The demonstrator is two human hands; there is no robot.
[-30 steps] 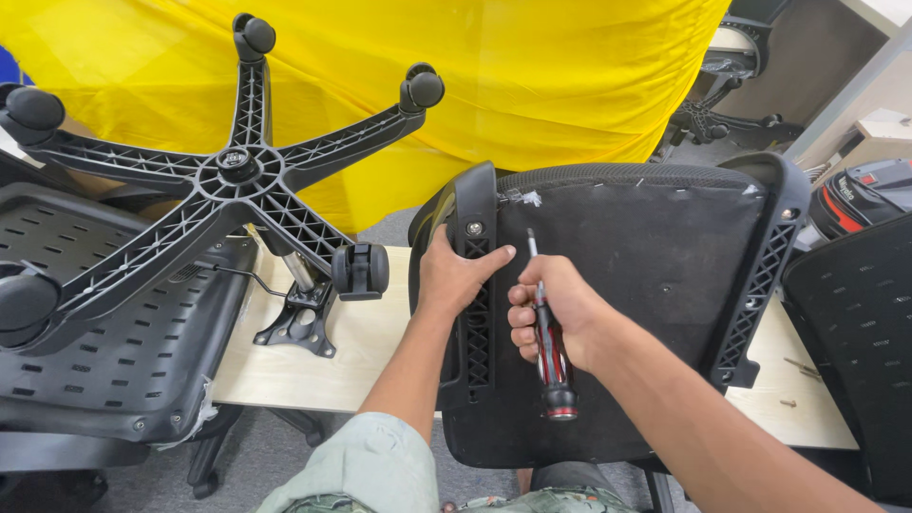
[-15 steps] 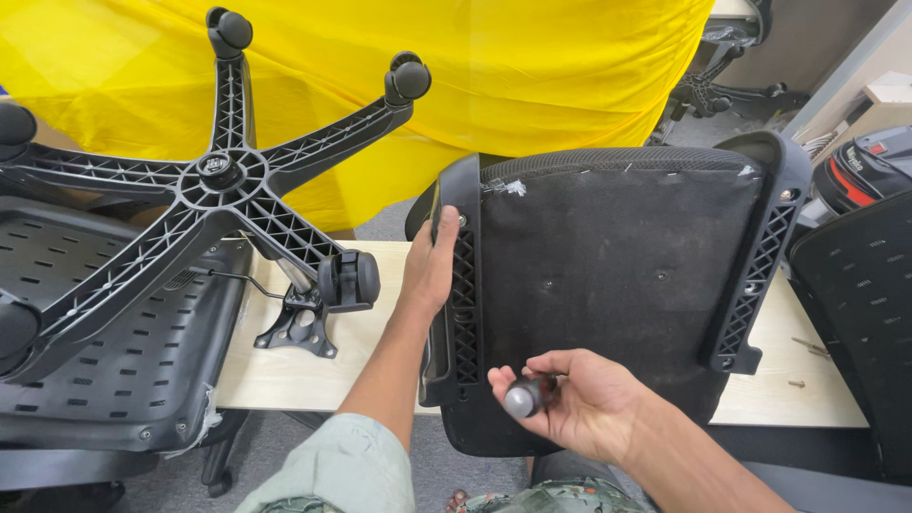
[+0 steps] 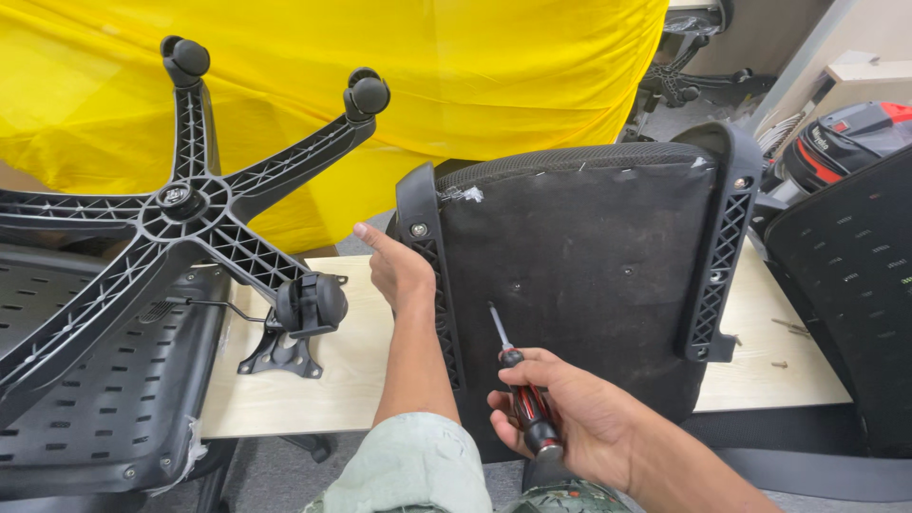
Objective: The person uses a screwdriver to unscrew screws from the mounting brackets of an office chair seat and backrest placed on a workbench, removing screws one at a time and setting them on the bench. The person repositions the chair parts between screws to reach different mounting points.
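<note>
Seat pan upright on bench, both your hands on it.
Black fabric-covered chair seat pan stands on edge right in front of you; your left hand grips its left plastic rail, your right hand clenches a red-and-black-handled screwdriver, tip up against the underside. Black five-star caster base sits left of your left hand.

- bright even indoor light, likely overhead, no hard glare
- yellow cloth very saturated, soft fold shadows
- black seat underside dark, weak detail
- soft shadow under chair base on desk
- sharp centre, slight wide-angle bend at edges, sleeve blurred at bottom edge
</note>
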